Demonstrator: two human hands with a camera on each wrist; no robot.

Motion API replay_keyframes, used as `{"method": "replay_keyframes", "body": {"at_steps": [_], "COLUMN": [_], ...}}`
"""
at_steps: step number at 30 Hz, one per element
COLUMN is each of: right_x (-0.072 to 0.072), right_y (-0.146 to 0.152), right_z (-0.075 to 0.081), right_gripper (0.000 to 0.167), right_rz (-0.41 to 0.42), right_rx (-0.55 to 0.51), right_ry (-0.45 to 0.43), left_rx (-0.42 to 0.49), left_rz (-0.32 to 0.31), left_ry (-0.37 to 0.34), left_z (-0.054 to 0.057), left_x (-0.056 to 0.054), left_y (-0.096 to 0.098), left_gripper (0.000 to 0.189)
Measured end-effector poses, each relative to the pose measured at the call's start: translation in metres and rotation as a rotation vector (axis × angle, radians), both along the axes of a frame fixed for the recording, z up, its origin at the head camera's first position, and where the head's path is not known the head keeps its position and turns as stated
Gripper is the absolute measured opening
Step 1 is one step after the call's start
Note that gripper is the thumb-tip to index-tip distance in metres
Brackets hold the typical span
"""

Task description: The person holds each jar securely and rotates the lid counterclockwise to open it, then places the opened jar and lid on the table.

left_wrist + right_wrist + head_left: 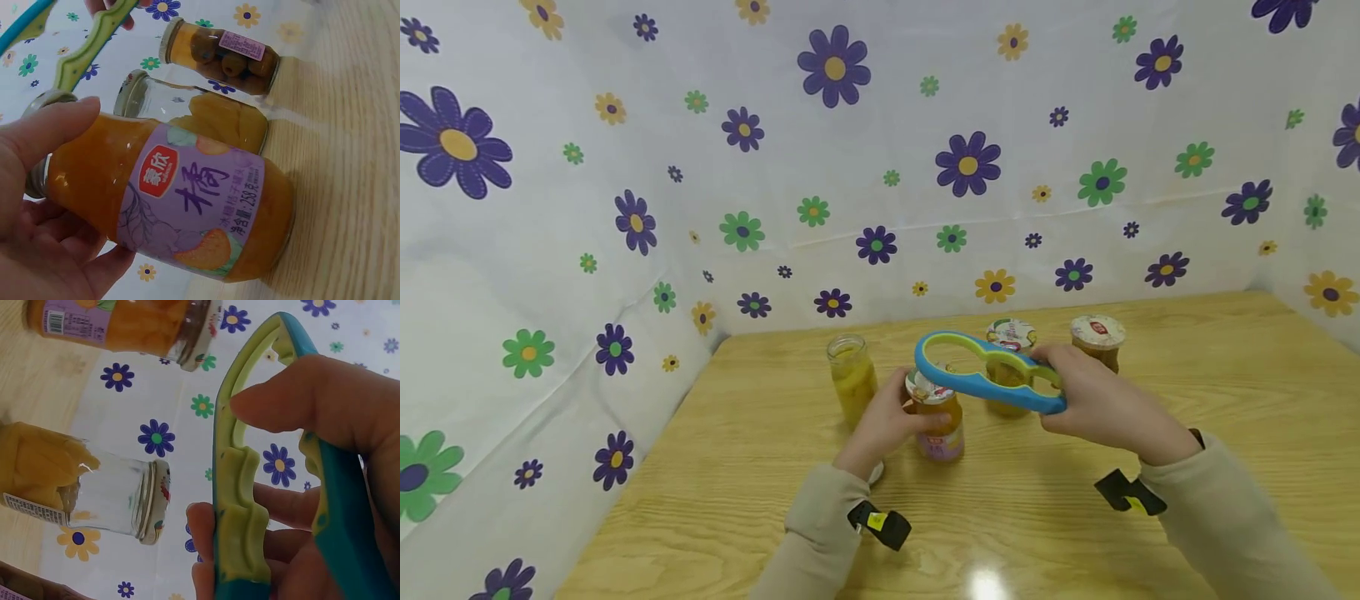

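My left hand grips a glass jar of orange fruit around its upper part, thumb on the near side. That jar stands upright on the table; its purple label faces the left wrist camera, and its patterned lid is on. In my right hand is a blue and lime-green jar opener, held at its narrow end. The opener's large loop overlaps the jar's lid in the head view. From the right wrist, the thumb lies across the opener's opening and several fingers wrap behind it.
Left of the gripped jar stands a lidless jar of yellow fruit. A loose lid lies partly hidden by my left wrist. Behind the opener is a lidded jar of pale yellow pieces; farther right stands a lidded jar of dark round fruit.
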State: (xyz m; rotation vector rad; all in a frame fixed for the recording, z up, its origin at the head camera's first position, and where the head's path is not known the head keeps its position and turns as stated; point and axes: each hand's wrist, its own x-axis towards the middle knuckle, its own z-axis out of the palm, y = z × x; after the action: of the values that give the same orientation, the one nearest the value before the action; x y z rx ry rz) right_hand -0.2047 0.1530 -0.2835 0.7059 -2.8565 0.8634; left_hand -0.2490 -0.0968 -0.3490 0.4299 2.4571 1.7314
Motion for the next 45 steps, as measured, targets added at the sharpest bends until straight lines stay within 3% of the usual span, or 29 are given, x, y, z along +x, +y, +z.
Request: {"method": "replay_keyframes", "body": {"at_steps": [8, 21, 31, 39, 45], "right_x": [0.002, 0.003, 0.006, 0.009, 0.013], "right_y": [-0.009, -0.019, -0.023, -0.026, -0.032], "right_z": [-0.008, -0.013, -0.009, -0.003, -0.006], "right_gripper": [0.061, 0.059, 0.059, 0.056, 0.043], "right_rz": [-0.02, -0.034, -0.025, -0.049, -0.073], "right_rx": [0.102, 0.163, 0.178, 0.208, 0.303], "right_ry": [0.019, 0.165, 0.179, 0.164, 0.298], "left_rx": [0.055, 0.024, 0.089, 0.126, 0.197], "left_rz": [-0.051, 0.103, 0.128, 0.132, 0.132], "left_ry": [0.015, 0.062, 0.164, 0.189, 0.232], "left_z": [-0.007, -0.014, -0.009, -0.007, -0.007], "left_x": [0.003, 0.006, 0.014, 0.016, 0.02], "left_y": [0.007, 0.015, 0.014, 0.014, 0.018], "left_gripper": [0.066, 0.058, 0.056, 0.055, 0.054]}}
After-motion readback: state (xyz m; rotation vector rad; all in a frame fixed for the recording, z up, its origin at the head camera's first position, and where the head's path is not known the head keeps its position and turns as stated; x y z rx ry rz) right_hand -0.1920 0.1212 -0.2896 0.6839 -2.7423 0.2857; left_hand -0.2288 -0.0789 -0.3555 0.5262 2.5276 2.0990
